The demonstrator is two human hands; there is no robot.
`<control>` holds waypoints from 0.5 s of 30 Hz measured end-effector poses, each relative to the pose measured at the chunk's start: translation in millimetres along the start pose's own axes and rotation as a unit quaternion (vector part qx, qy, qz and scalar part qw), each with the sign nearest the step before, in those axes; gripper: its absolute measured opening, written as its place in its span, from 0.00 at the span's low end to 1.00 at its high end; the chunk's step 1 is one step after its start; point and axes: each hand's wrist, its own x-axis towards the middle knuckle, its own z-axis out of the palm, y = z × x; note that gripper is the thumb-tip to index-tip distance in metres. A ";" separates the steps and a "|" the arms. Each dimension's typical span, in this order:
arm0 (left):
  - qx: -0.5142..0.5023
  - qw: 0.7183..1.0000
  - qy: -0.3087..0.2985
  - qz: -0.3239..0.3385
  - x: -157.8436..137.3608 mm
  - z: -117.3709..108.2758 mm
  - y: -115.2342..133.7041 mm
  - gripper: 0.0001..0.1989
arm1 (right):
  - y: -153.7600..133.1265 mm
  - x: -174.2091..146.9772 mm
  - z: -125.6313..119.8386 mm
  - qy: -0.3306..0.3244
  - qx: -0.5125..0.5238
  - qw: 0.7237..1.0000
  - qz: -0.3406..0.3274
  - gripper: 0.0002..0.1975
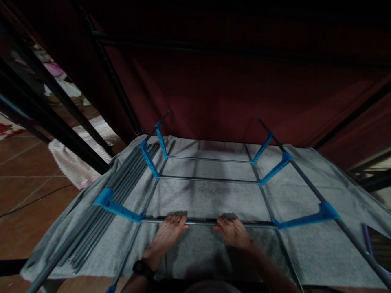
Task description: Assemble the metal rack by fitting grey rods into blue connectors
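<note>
A rack frame of grey metal tubes joined by blue plastic brackets (150, 162) lies on a grey cloth. My left hand (171, 228), with a dark watch on its wrist, is closed over the left part of the nearest crossbar tube (200, 222). Around the right part of that same tube my right hand (234, 232) is wrapped. Both palms face down, and some fingertips are hidden behind the tube. The tube's ends meet a left blue bracket (117, 206) and a right blue bracket (305, 221). Two more crossbars run parallel farther back.
Several loose metal tubes (122, 179) lie side by side on the grey cloth (360, 252) at left. A dark red fabric panel (220, 97) rises behind. Black metal posts (55, 118) stand at left, beside a striped cloth (71, 162). A dark object (377, 248) is at the right edge.
</note>
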 end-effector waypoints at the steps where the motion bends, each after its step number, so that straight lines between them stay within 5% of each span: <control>1: -0.003 1.000 0.007 -0.002 -0.7 0.7 -0.9 0.17 | -0.9 -0.5 -0.3 0.004 0.002 1.000 0.001 0.06; 9: -0.106 0.986 0.125 -0.034 6.6 -26.5 1.5 0.16 | 2.7 2.1 -19.4 0.065 0.104 0.992 0.010 0.10; 15: -0.191 0.929 0.285 -0.140 59.1 -54.9 -24.2 0.15 | 42.8 25.3 -31.7 0.159 0.190 0.963 0.107 0.13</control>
